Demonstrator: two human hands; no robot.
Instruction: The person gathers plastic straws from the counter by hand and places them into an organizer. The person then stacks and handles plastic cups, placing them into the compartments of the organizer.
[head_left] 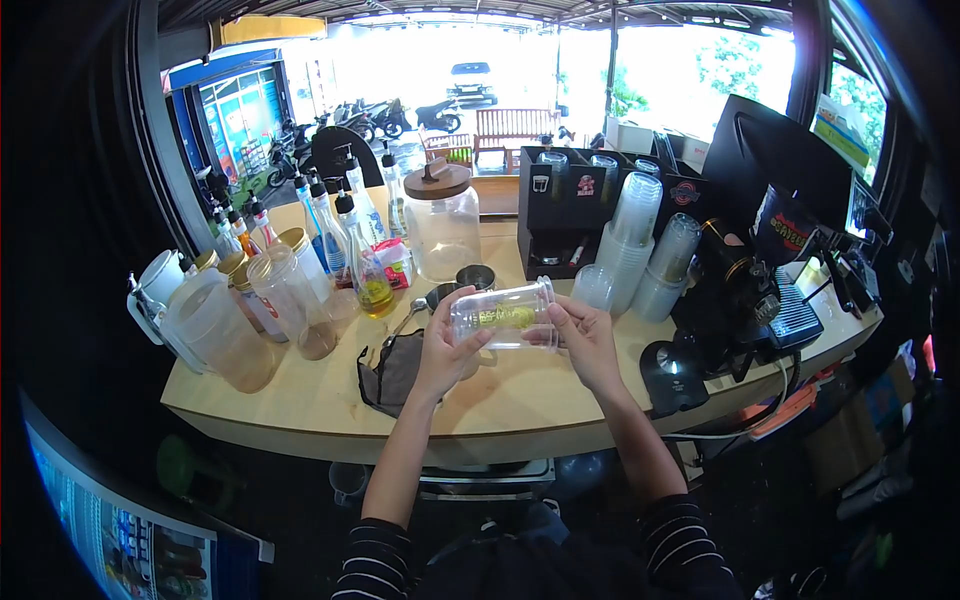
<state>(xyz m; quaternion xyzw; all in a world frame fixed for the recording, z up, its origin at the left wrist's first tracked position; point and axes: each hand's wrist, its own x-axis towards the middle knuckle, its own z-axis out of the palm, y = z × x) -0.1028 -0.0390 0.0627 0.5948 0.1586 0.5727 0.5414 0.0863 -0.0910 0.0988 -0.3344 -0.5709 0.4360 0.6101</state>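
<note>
head view: the left hand [447, 345] holds the closed end of a clear cup [493, 316], and the right hand [588, 347] holds it near its wide rim. the cup lies on its side in the air, over the table [520, 405], with its green and yellow print showing. both hands have fingers wrapped on it, not squeezed into fists.

so the cup is picked up, and it is not set down. it looks like it has no drink in it (the print makes it hard to see inside). how much is left to do, i can't tell.

a gray cloth [400, 372] lies near the left hand, and tall stacks of cups [632, 245] stand past the right hand.
</note>
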